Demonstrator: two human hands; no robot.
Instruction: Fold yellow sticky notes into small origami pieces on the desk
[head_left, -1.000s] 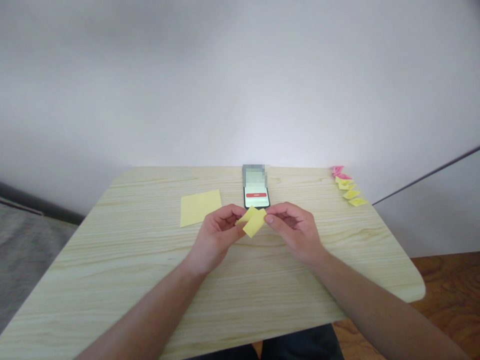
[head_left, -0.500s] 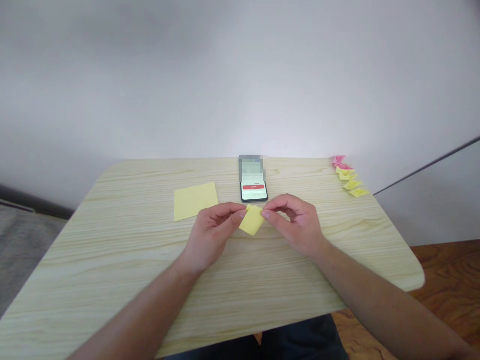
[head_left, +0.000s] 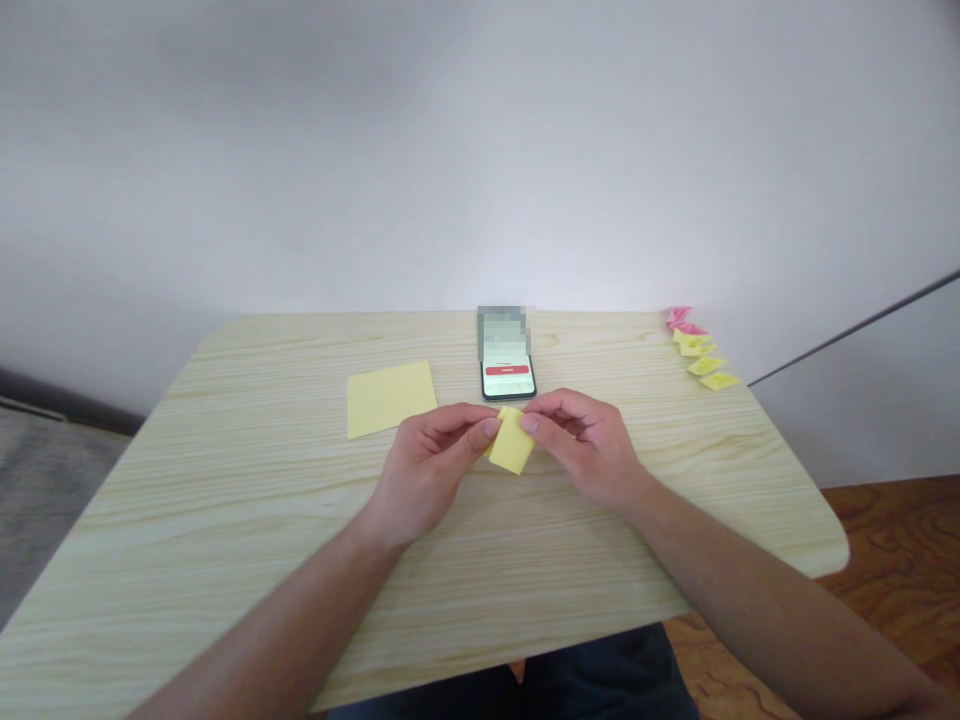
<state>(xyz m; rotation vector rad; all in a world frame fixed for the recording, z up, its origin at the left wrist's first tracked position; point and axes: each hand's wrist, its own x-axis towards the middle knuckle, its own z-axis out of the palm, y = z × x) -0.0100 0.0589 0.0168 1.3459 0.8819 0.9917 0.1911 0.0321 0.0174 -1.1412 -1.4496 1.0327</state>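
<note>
Left hand (head_left: 426,468) and right hand (head_left: 591,448) pinching a small folded yellow paper (head_left: 513,446)
They grip it at ten and two o'clock over the pale wood-grain surface (head_left: 480,590); a black-edged rectangular phone (head_left: 508,383) lies at its twelve o'clock.

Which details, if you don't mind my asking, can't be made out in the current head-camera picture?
All in the head view:
Phone: upper screen, masked by pixel blocks.
Folded yellow paper: far side, facing away; pinched edges, under the left hand and right hand.
Yellow sheet: near right corner, behind the left hand.
Small yellow folded papers: creases, too small.
</note>
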